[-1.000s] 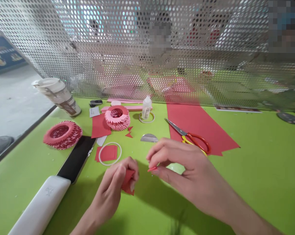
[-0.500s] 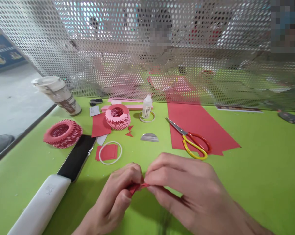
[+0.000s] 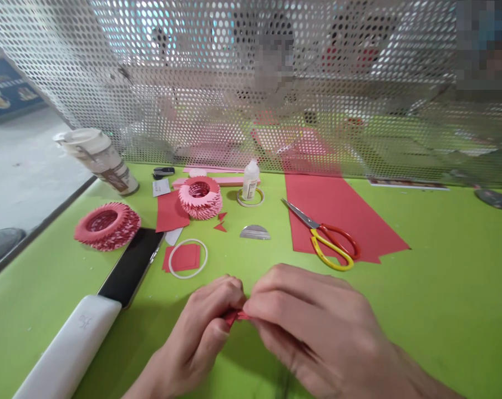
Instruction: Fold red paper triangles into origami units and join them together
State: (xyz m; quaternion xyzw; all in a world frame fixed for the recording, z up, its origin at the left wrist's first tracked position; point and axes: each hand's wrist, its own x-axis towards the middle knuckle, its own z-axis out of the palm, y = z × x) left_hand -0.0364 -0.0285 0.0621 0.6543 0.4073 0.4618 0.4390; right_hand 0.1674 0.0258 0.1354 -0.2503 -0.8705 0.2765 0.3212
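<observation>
Between my two hands is a small folded piece of red paper point(image 3: 231, 317), mostly covered by fingers. My left hand point(image 3: 203, 327) pinches it between thumb and curled fingers. My right hand point(image 3: 317, 327) grips its other end with the fingertips, touching the left fingers. Beyond the hands lie small red paper squares point(image 3: 184, 257) with a white ring point(image 3: 207, 259) on top. Two round stacks of folded paper stand farther back: a red one point(image 3: 84, 230) at the left and a pink-and-red one point(image 3: 201, 208) nearer the middle.
Scissors point(image 3: 334, 252) lie on a large red sheet point(image 3: 338, 205) at the right. A glue bottle point(image 3: 251, 180) stands inside a ring, behind a silvery half-disc point(image 3: 254, 233). Left are a paper cup point(image 3: 105, 163), a phone point(image 3: 132, 269) and a white power bank point(image 3: 67, 349). A perforated metal screen point(image 3: 234, 100) borders the back.
My right fingertips have shifted slightly left and down along the red paper, closer to my left thumb. Both hands keep their hold, and the things on the table stay put.
</observation>
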